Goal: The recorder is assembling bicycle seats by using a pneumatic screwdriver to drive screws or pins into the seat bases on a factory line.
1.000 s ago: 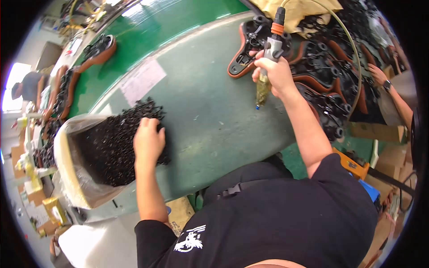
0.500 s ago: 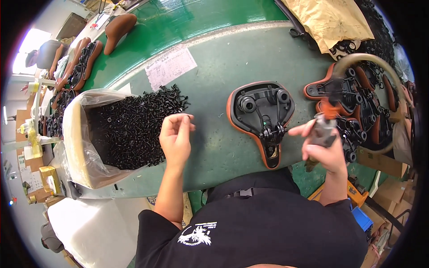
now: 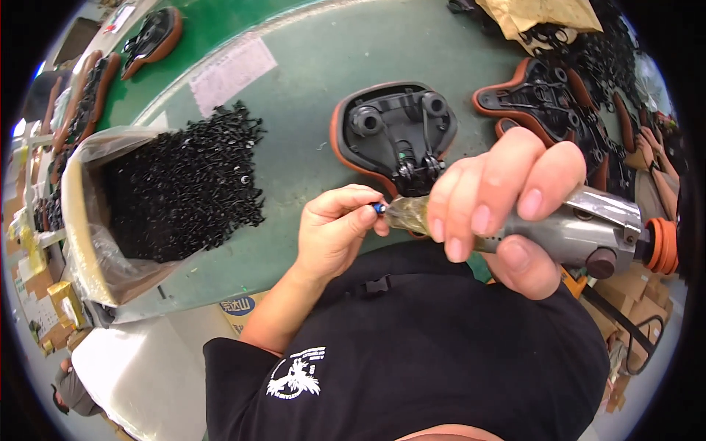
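In front of my body, my right hand (image 3: 507,195) is wrapped round a silver air screwdriver (image 3: 570,239), which lies almost level with its narrow, tape-wrapped nose to the left. My left hand (image 3: 331,228) pinches a small blue-and-dark screw (image 3: 379,209) between thumb and fingertips, right at the tool's tip. Behind the tool, an upturned bicycle saddle (image 3: 393,143) with a brown rim and black underside rests on the green table (image 3: 294,147). My right hand and the tool cover part of the saddle's narrow end.
A plastic-lined box (image 3: 88,213) lies on its side at the left, with a heap of black screws (image 3: 195,184) spilling out. Further saddles (image 3: 540,103) are piled at the right. A written paper sheet (image 3: 232,70) and a yellow bag (image 3: 544,18) lie at the back.
My right hand has brought the screwdriver from the saddle's right side toward my body and turned it level. My left hand has moved right, from beside the screw heap to the tool's tip.
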The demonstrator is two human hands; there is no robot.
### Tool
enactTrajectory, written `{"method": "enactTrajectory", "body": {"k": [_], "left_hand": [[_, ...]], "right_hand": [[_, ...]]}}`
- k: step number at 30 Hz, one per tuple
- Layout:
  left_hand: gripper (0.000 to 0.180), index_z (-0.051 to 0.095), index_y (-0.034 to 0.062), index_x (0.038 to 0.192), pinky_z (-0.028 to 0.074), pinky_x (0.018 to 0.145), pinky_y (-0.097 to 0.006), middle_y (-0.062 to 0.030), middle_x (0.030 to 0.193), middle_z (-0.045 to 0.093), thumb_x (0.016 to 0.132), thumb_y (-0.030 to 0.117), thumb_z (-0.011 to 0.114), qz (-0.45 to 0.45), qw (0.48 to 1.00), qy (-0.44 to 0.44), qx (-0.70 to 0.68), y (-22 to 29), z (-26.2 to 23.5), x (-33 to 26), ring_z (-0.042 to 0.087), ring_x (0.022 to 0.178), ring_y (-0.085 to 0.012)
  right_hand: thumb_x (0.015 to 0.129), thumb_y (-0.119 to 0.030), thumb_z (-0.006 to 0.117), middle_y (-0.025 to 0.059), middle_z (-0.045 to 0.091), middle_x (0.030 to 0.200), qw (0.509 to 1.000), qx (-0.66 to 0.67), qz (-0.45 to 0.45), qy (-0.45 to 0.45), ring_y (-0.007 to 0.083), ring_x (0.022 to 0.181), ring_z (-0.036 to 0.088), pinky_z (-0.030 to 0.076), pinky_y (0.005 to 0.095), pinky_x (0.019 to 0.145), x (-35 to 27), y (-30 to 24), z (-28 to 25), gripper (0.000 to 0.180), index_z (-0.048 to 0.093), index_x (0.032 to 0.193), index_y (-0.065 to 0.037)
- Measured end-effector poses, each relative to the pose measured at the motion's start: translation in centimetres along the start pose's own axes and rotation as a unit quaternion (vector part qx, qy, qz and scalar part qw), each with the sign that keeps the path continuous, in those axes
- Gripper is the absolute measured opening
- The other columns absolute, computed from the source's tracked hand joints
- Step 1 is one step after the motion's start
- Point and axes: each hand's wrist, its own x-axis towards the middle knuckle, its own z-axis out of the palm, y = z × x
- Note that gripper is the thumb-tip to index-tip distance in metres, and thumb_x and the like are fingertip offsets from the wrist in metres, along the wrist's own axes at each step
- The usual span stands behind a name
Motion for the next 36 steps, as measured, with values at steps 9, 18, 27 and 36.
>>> {"method": "enactTrajectory", "body": {"k": [9, 18, 27, 36], "left_hand": [[0.018, 0.073, -0.0084, 0.116, 0.061, 0.073, -0.034, -0.0201, 0.114, 0.072, 0.101, 0.0, 0.067, -0.076, 0.995, -0.049, 0.046, 0.3, 0.2, 2.1, 0.074, 0.081, -0.025], [0.081, 0.05, -0.0028, 0.147, 0.045, 0.112, -0.044, -0.0225, 0.141, 0.058, 0.073, 0.006, 0.084, 0.208, 0.726, -0.029, 0.655, 2.7, -4.1, 9.3, 0.057, 0.131, -0.0353], [0.04, 0.067, -0.0041, 0.111, 0.049, 0.107, -0.042, -0.0234, 0.14, 0.064, 0.081, 0.015, 0.084, 0.225, 0.778, 0.005, 0.587, -0.3, -4.9, 11.8, 0.064, 0.127, -0.0342], [0.029, 0.07, -0.0034, 0.105, 0.051, 0.107, -0.046, -0.0188, 0.118, 0.075, 0.081, 0.01, 0.077, 0.239, 0.794, 0.04, 0.558, -1.0, -4.2, 11.2, 0.067, 0.124, -0.0383]], "right_hand": [[0.094, -0.003, 0.069, 0.0204, 0.059, 0.119, 0.999, -0.018, -0.036, -0.035, 0.0325, 0.096, 0.072, 0.062, 0.0477, 0.085, -0.7, -0.4, -1.4, 0.038, 0.045, 0.124, -0.007], [0.093, 0.004, 0.059, 0.0222, 0.058, 0.114, 0.983, -0.151, -0.105, -0.005, 0.0223, 0.079, 0.064, 0.058, 0.0442, 0.078, 0.3, -0.1, -2.7, 0.04, 0.045, 0.128, -0.007], [0.101, -0.003, 0.061, 0.0175, 0.058, 0.117, 0.975, -0.222, -0.026, 0.001, 0.0232, 0.088, 0.064, 0.055, 0.0478, 0.09, 1.0, 1.1, -2.8, 0.033, 0.047, 0.129, -0.012], [0.093, 0.008, 0.059, 0.0207, 0.063, 0.11, 0.978, -0.196, -0.058, -0.043, 0.0205, 0.082, 0.066, 0.058, 0.0365, 0.077, 2.4, 4.0, -3.7, 0.037, 0.049, 0.126, -0.006]]}}
